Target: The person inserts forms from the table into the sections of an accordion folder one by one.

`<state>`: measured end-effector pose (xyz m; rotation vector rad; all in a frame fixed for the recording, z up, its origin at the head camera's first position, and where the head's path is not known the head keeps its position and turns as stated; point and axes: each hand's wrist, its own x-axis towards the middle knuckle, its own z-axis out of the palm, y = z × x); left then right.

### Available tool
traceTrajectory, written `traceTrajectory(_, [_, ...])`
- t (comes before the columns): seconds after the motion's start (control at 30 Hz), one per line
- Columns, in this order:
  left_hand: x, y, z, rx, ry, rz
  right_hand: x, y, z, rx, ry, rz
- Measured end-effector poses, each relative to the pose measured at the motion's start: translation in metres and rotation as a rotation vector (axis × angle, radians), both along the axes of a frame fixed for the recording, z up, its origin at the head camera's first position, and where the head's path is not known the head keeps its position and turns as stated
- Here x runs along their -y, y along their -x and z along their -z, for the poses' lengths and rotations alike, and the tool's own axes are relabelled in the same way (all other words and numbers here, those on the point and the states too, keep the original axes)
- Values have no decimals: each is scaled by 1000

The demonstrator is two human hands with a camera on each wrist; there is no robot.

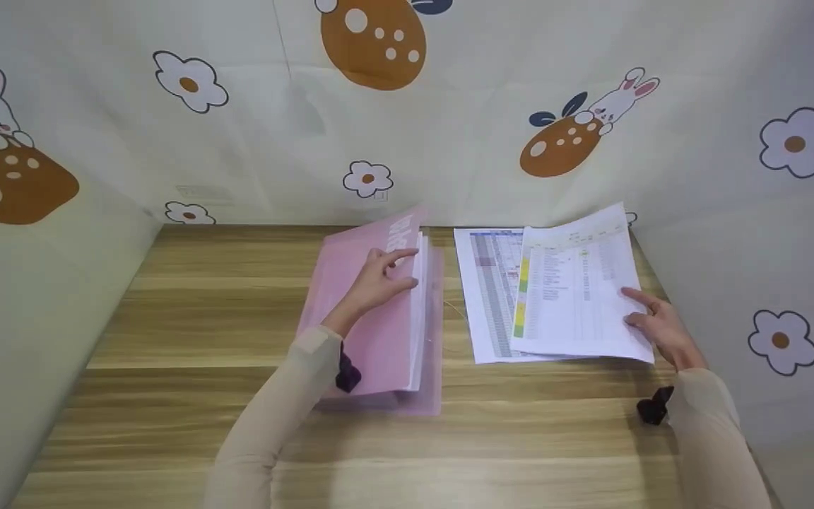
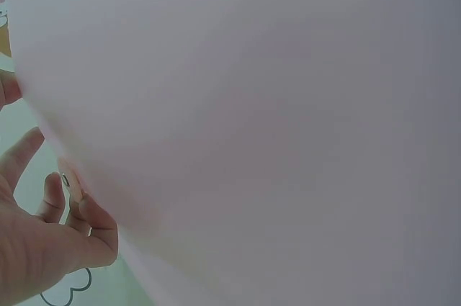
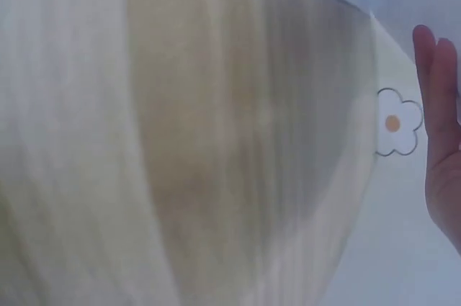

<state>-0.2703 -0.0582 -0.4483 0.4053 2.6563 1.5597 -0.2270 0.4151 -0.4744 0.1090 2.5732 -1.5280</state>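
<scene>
**Left hand lifts folder pages, right hand holds a printed sheet**

A pink translucent folder [image 1: 379,332] lies on the wooden counter [image 1: 188,332], a little left of the middle, close to the back wall. Its cover and a stack of white pages [image 1: 417,311] stand raised at an angle. The left hand [image 1: 379,279] rests against that raised edge, its grip curled round the pages with the thumb on the near face and the fingertips at the top edge. In the left wrist view the pale pink cover [image 2: 274,119] fills nearly the whole picture, and the left hand [image 2: 43,241] shows at the lower left corner with its fingers bent.

Just right of the folder, two printed sheets lie on the counter. The lower one, a gray table sheet [image 1: 488,290], lies flat. The upper sheet [image 1: 580,283], printed with a table and a coloured strip down its left edge, overlaps it and is lifted at its right side. The right hand [image 1: 654,322] holds this upper sheet at its right edge, the grip pinching the paper between thumb and fingers. The right wrist view is blurred: it shows the wood grain of the counter [image 3: 216,140] and the straight fingers [image 3: 439,119] of the right hand at the right edge.

The walls behind and beside the counter are covered with a cream cloth [image 1: 273,127] printed with flowers and rabbits.
</scene>
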Motion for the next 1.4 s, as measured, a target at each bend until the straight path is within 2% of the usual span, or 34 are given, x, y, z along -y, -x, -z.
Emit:
traceTrajectory(0.27, [0, 0, 0, -1, -1, -1, 11, 2, -11, 16, 177, 102])
traceTrajectory(0.5, [0, 1, 0, -2, 9, 6, 29, 2, -12, 11, 211, 200])
traceTrajectory(0.77, [1, 2, 1, -22, 10, 5, 62, 1, 1, -82, 233, 250])
traceTrajectory(1.07, [0, 2, 1, -47, -4, 7, 101, -5, 15, -125, 333, 331])
traceTrajectory(1.27, [0, 2, 2, -40, 2, 6, 117, -9, 21, -108, 343, 363])
traceTrajectory(1.4, [0, 2, 2, -39, -1, 7, 126, -10, 26, -160, 354, 397])
